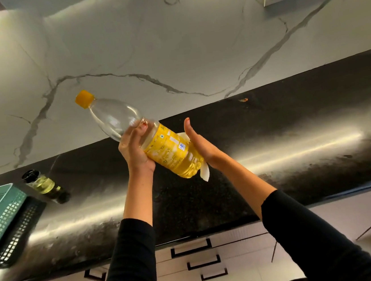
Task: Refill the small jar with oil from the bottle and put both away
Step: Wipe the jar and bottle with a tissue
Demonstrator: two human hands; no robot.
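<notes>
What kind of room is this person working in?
Probably a home kitchen: a dark stone counter runs under a marble-look wall, drawers sit beneath it, and there is an oil bottle and a small jar.

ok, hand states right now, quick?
Left hand: closed around the bottle, gripping its middle.
Right hand: open, flat, pressing white paper against the bottle.

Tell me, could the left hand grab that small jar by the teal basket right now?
Probably not yet: the left hand grips the bottle. Nothing stands between it and the small jar, though.
</notes>
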